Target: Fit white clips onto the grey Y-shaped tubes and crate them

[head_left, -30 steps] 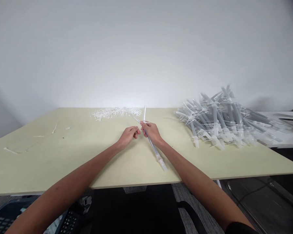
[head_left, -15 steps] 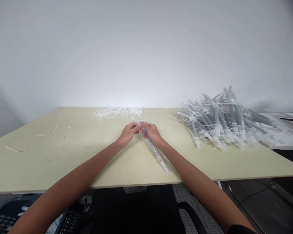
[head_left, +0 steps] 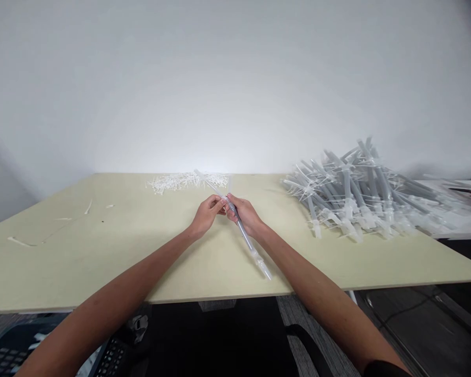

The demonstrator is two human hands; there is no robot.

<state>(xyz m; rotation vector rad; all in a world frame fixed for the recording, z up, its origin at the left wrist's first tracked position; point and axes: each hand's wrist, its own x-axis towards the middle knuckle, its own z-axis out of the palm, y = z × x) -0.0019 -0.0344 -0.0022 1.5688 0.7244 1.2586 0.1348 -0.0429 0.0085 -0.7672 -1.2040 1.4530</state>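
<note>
A long translucent grey plastic tube [head_left: 245, 236] slants across the middle, with a clear fitting [head_left: 262, 266] on its near end. My right hand [head_left: 244, 213] is closed round its middle. At the same stretch, the thumb and fingers of my left hand [head_left: 208, 213] pinch the tube; whether they also hold something thin is hidden. A faint clear branch [head_left: 230, 183] stands up behind my right fingers. Beyond the tube's far end lies a heap of thin white plastic strips [head_left: 172, 182] that look like cable ties.
A large pile of similar grey tubes [head_left: 349, 193] with clear fittings and thin white tails fills the right side of the table [head_left: 113, 277]. Loose white strips [head_left: 21, 242] lie at the left. A dark basket [head_left: 8, 351] sits below the front edge. A wall [head_left: 235, 89] rises behind.
My left hand has come in from beside the tube and now meets it next to my right hand. The upright clear branch has become fainter and the tube has shifted slightly.
</note>
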